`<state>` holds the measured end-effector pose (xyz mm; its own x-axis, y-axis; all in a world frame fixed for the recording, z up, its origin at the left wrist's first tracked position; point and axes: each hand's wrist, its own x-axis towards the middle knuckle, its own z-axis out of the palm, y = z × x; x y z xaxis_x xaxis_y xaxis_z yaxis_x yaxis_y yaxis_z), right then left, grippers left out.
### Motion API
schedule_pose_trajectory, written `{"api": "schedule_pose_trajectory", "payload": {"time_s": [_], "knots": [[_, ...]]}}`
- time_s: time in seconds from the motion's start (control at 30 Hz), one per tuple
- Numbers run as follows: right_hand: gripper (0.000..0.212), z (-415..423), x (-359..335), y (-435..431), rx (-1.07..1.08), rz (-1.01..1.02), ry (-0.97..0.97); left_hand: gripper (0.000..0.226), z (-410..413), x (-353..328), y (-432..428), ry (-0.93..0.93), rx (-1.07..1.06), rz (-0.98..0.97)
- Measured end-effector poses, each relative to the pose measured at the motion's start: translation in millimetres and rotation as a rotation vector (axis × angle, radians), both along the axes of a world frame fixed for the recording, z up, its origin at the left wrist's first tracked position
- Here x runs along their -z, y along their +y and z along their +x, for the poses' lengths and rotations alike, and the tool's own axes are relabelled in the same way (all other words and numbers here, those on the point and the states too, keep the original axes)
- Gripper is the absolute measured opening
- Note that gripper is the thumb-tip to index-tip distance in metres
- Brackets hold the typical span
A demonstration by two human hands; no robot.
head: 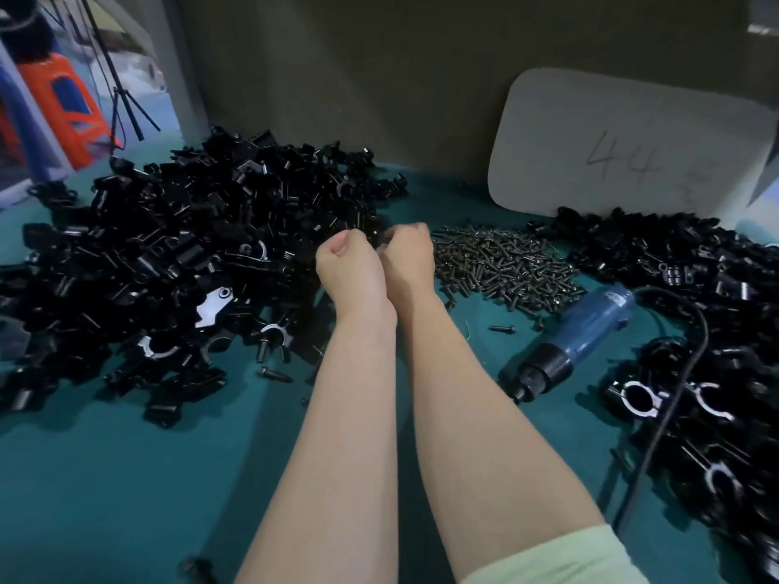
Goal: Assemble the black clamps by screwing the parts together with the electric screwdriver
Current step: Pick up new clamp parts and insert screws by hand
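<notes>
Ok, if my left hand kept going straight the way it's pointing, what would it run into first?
The left hand would likely meet the edge of the pile of black clamp parts just ahead of its knuckles. Depth is unclear, so it may be touching it already.

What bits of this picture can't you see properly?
All in the head view:
1. Whatever the left hand and right hand hold, if anything: the backs of the hands hide the curled fingers.
2. The electric screwdriver: its tip is too dark to make out.
3. The right pile of clamp parts: blurred and cut off by the right edge.
4. The grey board: the faint marks near the 44 are unreadable.
</notes>
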<state>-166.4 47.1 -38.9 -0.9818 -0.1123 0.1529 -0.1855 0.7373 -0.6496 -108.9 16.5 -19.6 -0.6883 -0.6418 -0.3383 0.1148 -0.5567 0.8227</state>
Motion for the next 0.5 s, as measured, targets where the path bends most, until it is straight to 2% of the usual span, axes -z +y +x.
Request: {"api": "schedule_pose_trajectory", "payload": {"time_s": [0.13,0.2,0.3,0.37,0.5], "knots": [[0.027,8,-4,13,0.073,-0.166,0.094,0.012,1,3,6,-0.004,0.008,-0.008],[0.027,14,-14,28,0.125,-0.292,0.149,0.025,0,3,10,-0.002,0.052,0.013],[0.023,27,-32,57,0.152,-0.496,0.164,0.026,-5,-4,27,0.022,0.244,0.135],[0.021,36,-40,79,0.117,-0.529,0.148,0.031,-9,-11,44,0.052,0.372,0.192],[0.019,46,-48,122,0.17,-0.543,0.17,0.035,-18,-21,82,0.069,0.508,0.123]]}}
